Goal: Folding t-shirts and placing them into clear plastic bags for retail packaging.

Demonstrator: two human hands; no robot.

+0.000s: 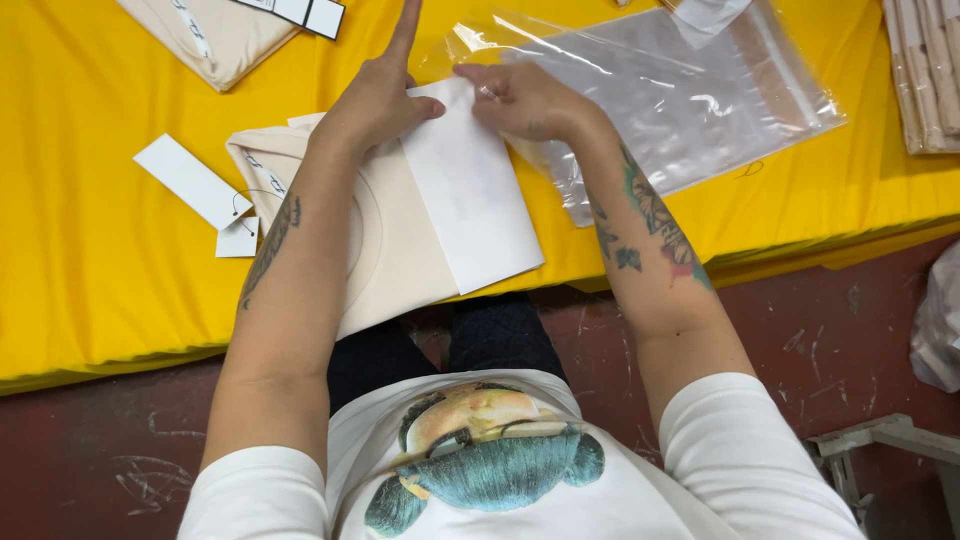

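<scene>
- Here, the folded cream garment (395, 235) lies at the near edge of the yellow tabletop (90, 260), its lower corner hanging slightly past that edge; it is already folded flat, so folding appears done.
- A white card sheet (470, 195) rests on the garment's right half, tilted, with its far end under both hands; judged from this, the sheet is being set or squared on the fold, and bagging is not yet done.
- The left hand (378, 95) presses palm-down on the sheet's far left corner, fingers extended and flat, gripping nothing.
- The right hand (525, 100) pinches the sheet's far right corner between thumb and fingertips, just where the sheet meets the bag.
- A clear plastic bag (680, 100) lies flat to the right of the garment, touching the right hand; it looks unfilled, and a brownish strip runs along its far right end.
- 2 white tags sit left of the garment: a long rectangular tag (190, 180) and a smaller square tag (237, 238), joined to the garment by a thin looped string.
- A second folded cream garment (215, 35) lies at the far left of the tabletop, with 2 black-edged white tags (310, 14) beside it.
- A stack of beige folded items (925, 70) shows at the far right edge, only partly in view.
</scene>
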